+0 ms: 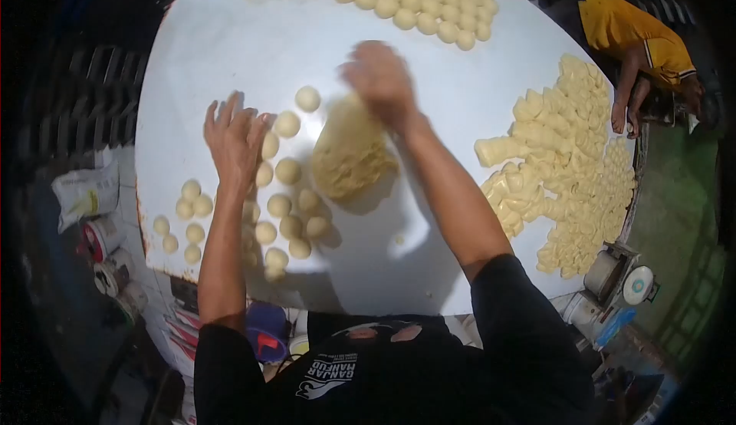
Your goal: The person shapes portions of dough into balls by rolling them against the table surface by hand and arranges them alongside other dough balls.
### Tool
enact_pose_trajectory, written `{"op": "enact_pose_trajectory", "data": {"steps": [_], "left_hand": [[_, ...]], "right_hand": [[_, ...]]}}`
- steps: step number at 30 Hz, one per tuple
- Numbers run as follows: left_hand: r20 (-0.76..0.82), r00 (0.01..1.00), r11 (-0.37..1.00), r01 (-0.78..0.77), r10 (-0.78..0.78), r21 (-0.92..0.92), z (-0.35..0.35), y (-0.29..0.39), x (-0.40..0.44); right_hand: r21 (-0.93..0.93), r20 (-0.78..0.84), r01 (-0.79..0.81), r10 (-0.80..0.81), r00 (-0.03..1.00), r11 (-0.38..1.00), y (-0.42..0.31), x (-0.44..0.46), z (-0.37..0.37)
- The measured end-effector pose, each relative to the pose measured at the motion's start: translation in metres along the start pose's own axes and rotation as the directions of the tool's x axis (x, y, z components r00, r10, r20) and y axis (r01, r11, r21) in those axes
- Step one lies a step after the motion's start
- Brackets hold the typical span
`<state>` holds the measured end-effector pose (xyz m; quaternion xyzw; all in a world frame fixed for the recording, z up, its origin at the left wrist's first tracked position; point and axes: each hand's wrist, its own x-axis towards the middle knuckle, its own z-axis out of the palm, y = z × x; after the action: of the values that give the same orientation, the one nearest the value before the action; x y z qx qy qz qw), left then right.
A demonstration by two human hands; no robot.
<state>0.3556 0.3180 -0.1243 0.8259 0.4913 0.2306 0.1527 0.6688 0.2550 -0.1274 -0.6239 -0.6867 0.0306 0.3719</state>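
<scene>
My left hand (232, 137) rests low over the white tabletop with its fingers apart, beside a loose row of dough balls (287, 124). Blurred by motion, my right hand (379, 84) is at the far end of a large lump of dough (349, 156). Its fingers are smeared, and whether it touches or grips the dough I cannot make out. The lump looks smooth at the far end and rough at the near end. Several more dough balls (290, 227) lie between my left forearm and the lump, some partly hidden by that arm.
Rows of dough balls (405, 18) cover the table's far edge. Many flattened dough pieces (563, 149) are heaped at the right. A person in a yellow shirt (632, 30) is at the right edge, hands by the table. A scale (638, 284) stands at lower right, a white sack (86, 195) at left.
</scene>
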Motion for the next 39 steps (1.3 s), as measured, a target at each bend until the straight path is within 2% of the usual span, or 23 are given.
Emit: {"op": "enact_pose_trajectory", "data": {"steps": [1,2,4,5,6,7,8,11,13,15,16,18,19,23,25,28,30,31,33,34,36,38,39], "left_hand": [[-0.083,0.992,0.990,-0.083,0.093,0.116,-0.001,0.027,0.011],[-0.164,0.967,0.959,-0.155,0.196,0.237,0.004,0.054,0.027],[-0.139,0.969,0.942,-0.233,0.204,-0.242,0.050,0.103,0.062],[-0.093,0.954,0.907,-0.300,0.285,-0.297,0.079,0.135,0.082],[-0.139,0.923,0.783,-0.379,0.359,-0.494,0.119,0.164,0.103],[0.034,0.912,0.846,-0.364,0.408,-0.390,0.131,0.206,0.123],[-0.094,0.865,0.767,-0.483,0.493,-0.422,0.165,0.229,0.136],[-0.024,0.784,0.750,-0.601,0.620,-0.276,0.241,0.262,0.172],[0.222,0.757,0.783,-0.619,0.615,-0.058,0.255,0.272,0.178],[0.215,0.793,0.822,-0.550,0.569,-0.149,0.213,0.285,0.164],[0.109,0.842,0.815,-0.469,0.529,-0.340,0.177,0.293,0.138],[-0.041,0.876,0.803,-0.458,0.480,-0.383,0.099,0.296,0.052],[0.031,0.896,0.843,-0.404,0.442,-0.354,0.066,0.287,0.000],[0.293,0.939,0.962,-0.106,0.180,-0.252,0.010,0.222,-0.241],[0.394,0.906,0.984,-0.110,0.157,-0.140,0.000,0.180,-0.328],[0.280,0.918,0.955,-0.295,0.283,0.004,0.017,0.131,-0.345],[0.191,0.969,0.984,-0.172,0.159,0.052,0.056,0.146,-0.310],[0.100,0.993,0.997,-0.072,0.070,0.023,0.071,0.182,-0.292],[0.318,0.948,0.999,-0.015,0.024,-0.031,0.083,0.196,-0.336],[0.322,0.932,0.974,-0.105,0.166,-0.198,0.069,0.194,-0.363],[0.332,0.921,0.924,-0.069,0.205,-0.377,0.040,0.141,-0.362],[0.305,0.870,0.921,-0.362,0.389,-0.141,0.054,0.098,-0.348],[0.214,0.916,0.938,-0.346,0.340,-0.010,0.048,0.132,-0.304]], "right_hand": [[0.071,-0.081,-0.404,0.409,0.909,0.912,0.026,-0.004,-0.015],[0.090,-0.204,-0.556,0.562,0.802,0.826,0.052,-0.007,-0.041],[-0.072,-0.293,-0.636,0.593,0.750,0.768,0.109,-0.015,-0.083],[-0.072,-0.302,-0.644,0.599,0.742,0.761,0.131,-0.019,-0.082],[-0.078,-0.265,-0.575,0.539,0.799,0.814,0.152,-0.024,-0.082],[-0.079,-0.231,-0.497,0.469,0.852,0.864,0.169,-0.027,-0.085],[-0.030,-0.178,-0.454,0.442,0.879,0.891,0.178,-0.030,-0.088],[0.069,-0.102,-0.647,0.651,0.752,0.759,0.129,-0.043,-0.144],[0.065,-0.204,-0.649,0.646,0.735,0.758,0.062,-0.121,-0.164],[0.016,-0.077,-0.662,0.661,0.746,0.749,-0.015,-0.230,-0.169],[0.029,-0.072,-0.680,0.680,0.729,0.732,-0.033,-0.274,-0.166],[-0.147,0.133,-0.378,0.397,0.908,0.914,-0.043,-0.321,-0.160],[-0.176,0.201,-0.253,0.287,0.937,0.951,-0.044,-0.328,-0.157],[-0.135,0.046,-0.352,0.361,0.931,0.926,-0.052,-0.295,-0.103],[-0.106,0.006,-0.404,0.407,0.914,0.909,-0.064,-0.324,-0.097],[0.182,0.201,-0.228,0.191,0.961,0.956,-0.047,-0.369,-0.134],[-0.290,0.270,0.045,0.036,0.962,0.956,-0.039,-0.333,-0.144],[-0.259,0.198,-0.154,0.208,0.958,0.954,-0.039,-0.306,-0.123],[-0.222,0.016,-0.398,0.411,0.911,0.890,-0.063,-0.322,-0.080],[-0.225,0.014,-0.381,0.394,0.919,0.897,-0.065,-0.342,-0.090],[0.062,0.361,-0.276,0.237,0.902,0.959,-0.063,-0.383,-0.131],[-0.091,0.329,-0.180,0.200,0.923,0.980,-0.039,-0.348,-0.128],[-0.237,0.311,-0.128,0.199,0.929,0.963,-0.041,-0.342,-0.133]]}}
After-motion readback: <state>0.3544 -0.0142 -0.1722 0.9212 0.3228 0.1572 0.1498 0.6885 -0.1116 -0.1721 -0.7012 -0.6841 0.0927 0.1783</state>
